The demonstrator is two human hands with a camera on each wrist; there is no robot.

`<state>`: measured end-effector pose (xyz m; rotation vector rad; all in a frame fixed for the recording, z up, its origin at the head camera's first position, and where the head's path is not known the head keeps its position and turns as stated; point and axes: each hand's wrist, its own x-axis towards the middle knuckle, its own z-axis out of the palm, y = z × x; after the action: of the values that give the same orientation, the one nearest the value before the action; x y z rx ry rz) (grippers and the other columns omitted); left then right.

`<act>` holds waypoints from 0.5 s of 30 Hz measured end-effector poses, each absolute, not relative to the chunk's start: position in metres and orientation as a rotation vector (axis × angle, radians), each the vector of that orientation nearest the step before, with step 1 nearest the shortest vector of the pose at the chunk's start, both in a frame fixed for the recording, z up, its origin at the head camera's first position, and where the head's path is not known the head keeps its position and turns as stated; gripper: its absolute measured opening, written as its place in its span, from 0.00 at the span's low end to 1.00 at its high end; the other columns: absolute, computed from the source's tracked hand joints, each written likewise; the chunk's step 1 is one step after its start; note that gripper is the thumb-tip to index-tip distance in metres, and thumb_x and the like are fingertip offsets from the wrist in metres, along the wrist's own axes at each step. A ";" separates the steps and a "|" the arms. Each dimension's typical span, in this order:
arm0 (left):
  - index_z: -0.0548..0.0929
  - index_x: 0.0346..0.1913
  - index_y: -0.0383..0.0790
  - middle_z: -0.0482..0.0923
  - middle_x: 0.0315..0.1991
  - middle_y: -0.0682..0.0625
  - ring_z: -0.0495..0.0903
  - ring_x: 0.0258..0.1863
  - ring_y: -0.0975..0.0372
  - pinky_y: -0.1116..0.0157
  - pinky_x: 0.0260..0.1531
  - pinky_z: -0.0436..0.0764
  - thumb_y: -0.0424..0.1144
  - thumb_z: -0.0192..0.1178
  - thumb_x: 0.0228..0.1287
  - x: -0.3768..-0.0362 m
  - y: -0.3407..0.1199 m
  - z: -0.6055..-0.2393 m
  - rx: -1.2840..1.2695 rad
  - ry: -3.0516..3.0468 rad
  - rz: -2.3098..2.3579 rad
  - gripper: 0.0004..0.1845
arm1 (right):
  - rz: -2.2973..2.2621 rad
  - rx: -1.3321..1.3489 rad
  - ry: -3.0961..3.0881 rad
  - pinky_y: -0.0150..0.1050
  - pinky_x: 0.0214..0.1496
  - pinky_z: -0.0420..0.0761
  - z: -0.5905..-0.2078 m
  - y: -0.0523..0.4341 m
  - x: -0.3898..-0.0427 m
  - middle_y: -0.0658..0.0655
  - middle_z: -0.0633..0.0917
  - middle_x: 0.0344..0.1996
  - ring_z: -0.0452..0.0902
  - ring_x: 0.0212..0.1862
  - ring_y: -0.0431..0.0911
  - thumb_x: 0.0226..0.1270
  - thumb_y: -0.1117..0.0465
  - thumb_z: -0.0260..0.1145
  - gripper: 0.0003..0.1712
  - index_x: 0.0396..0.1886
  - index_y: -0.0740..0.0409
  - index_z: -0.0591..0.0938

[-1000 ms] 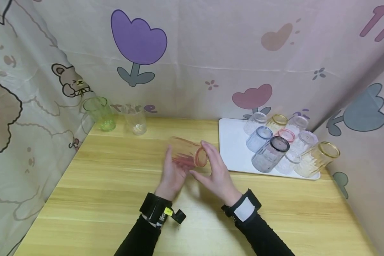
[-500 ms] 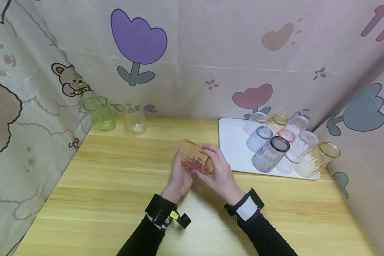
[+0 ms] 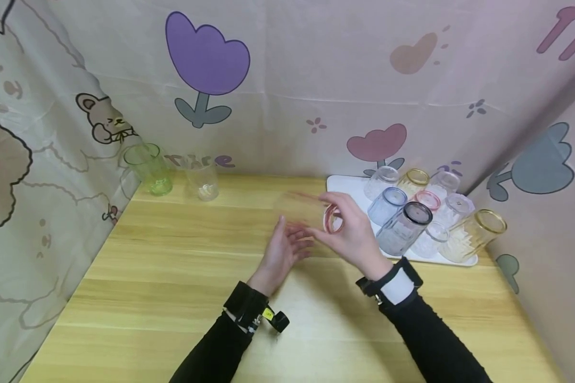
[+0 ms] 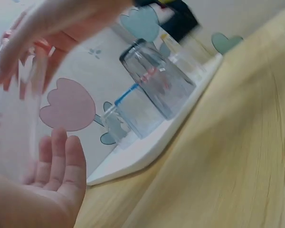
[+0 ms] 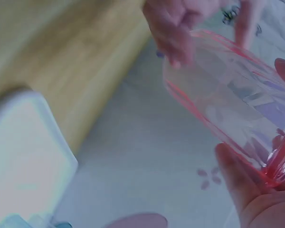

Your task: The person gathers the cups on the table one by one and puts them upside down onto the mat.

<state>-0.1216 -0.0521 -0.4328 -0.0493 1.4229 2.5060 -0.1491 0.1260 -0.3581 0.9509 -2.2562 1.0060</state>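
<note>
A clear pink-tinted drinking glass (image 3: 306, 210) lies tilted on its side in the air above the table, blurred in the head view. My right hand (image 3: 356, 234) grips it near its thick base, thumb on one side and fingers on the other. Below the mouth end is my left hand (image 3: 282, 255), palm turned up and fingers loosely extended. The right wrist view shows the glass (image 5: 232, 99) with its open end beside the left hand (image 5: 175, 28); whether they touch I cannot tell. In the left wrist view the left hand (image 4: 59, 185) has relaxed fingers next to the glass (image 4: 12, 128).
On the right, a white tray (image 3: 342, 183) bears several upside-down glasses, among them a grey glass (image 3: 402, 231) and a blue-rimmed glass (image 3: 387, 207). A green glass (image 3: 157, 173) and a clear glass (image 3: 205, 183) stand at the back left of the wooden table (image 3: 172, 298).
The pink glass has moved right and slightly up with my right hand, toward the tray. My left hand, which cupped the glass before, now has its fingers loosened below it.
</note>
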 end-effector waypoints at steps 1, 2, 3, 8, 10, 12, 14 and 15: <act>0.72 0.65 0.33 0.79 0.58 0.40 0.81 0.54 0.51 0.46 0.64 0.78 0.66 0.37 0.80 -0.123 -0.051 -0.433 -0.038 1.469 2.483 0.38 | 0.996 0.929 -2.269 0.44 0.48 0.87 -0.352 0.129 -0.152 0.62 0.83 0.54 0.82 0.48 0.50 0.44 0.62 0.88 0.42 0.61 0.65 0.79; 0.71 0.67 0.32 0.77 0.60 0.37 0.80 0.56 0.47 0.44 0.65 0.77 0.63 0.40 0.81 -0.124 -0.050 -0.433 -0.025 1.519 2.459 0.36 | 0.987 0.909 -2.292 0.44 0.45 0.87 -0.346 0.132 -0.155 0.62 0.84 0.53 0.82 0.46 0.49 0.45 0.61 0.88 0.41 0.60 0.65 0.79; 0.72 0.67 0.30 0.77 0.60 0.35 0.80 0.56 0.44 0.45 0.62 0.79 0.59 0.42 0.82 -0.126 -0.048 -0.433 0.001 1.597 2.432 0.33 | 0.980 0.882 -2.317 0.44 0.44 0.86 -0.339 0.136 -0.158 0.61 0.84 0.52 0.82 0.46 0.49 0.46 0.60 0.88 0.41 0.60 0.64 0.80; 0.79 0.62 0.30 0.82 0.54 0.38 0.83 0.50 0.46 0.54 0.52 0.85 0.41 0.57 0.78 -0.136 -0.040 -0.431 0.283 2.246 2.036 0.19 | 0.963 0.727 -2.544 0.50 0.48 0.85 -0.306 0.151 -0.178 0.61 0.83 0.50 0.82 0.48 0.53 0.51 0.56 0.85 0.39 0.62 0.63 0.80; 0.81 0.58 0.33 0.82 0.51 0.44 0.83 0.48 0.52 0.59 0.51 0.85 0.39 0.60 0.76 -0.141 -0.037 -0.429 0.455 2.509 1.758 0.16 | 0.947 0.669 -2.651 0.53 0.52 0.84 -0.293 0.156 -0.190 0.62 0.83 0.50 0.81 0.51 0.56 0.53 0.56 0.84 0.39 0.63 0.63 0.79; 0.83 0.57 0.36 0.81 0.51 0.49 0.81 0.50 0.58 0.64 0.53 0.82 0.38 0.62 0.75 -0.145 -0.033 -0.426 0.626 2.679 1.475 0.14 | 0.908 0.636 -2.745 0.55 0.56 0.82 -0.283 0.160 -0.203 0.63 0.83 0.51 0.80 0.54 0.58 0.55 0.55 0.83 0.39 0.64 0.63 0.78; 0.84 0.56 0.38 0.80 0.52 0.50 0.80 0.50 0.60 0.66 0.53 0.82 0.38 0.63 0.74 -0.149 -0.027 -0.424 0.764 2.770 1.216 0.13 | 0.846 0.627 -2.820 0.57 0.58 0.79 -0.274 0.163 -0.217 0.64 0.82 0.52 0.79 0.55 0.59 0.56 0.55 0.82 0.39 0.64 0.64 0.77; 0.84 0.56 0.39 0.80 0.52 0.50 0.79 0.51 0.60 0.66 0.54 0.81 0.38 0.63 0.74 -0.151 -0.024 -0.423 0.820 2.800 1.089 0.13 | 0.802 0.627 -2.852 0.57 0.58 0.78 -0.271 0.163 -0.223 0.65 0.82 0.52 0.78 0.56 0.59 0.56 0.54 0.81 0.39 0.64 0.65 0.77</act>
<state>-0.1509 -0.0240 -0.4233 0.8203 2.8000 1.0891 -0.2234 0.1633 -0.2712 0.6272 -2.8523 0.8023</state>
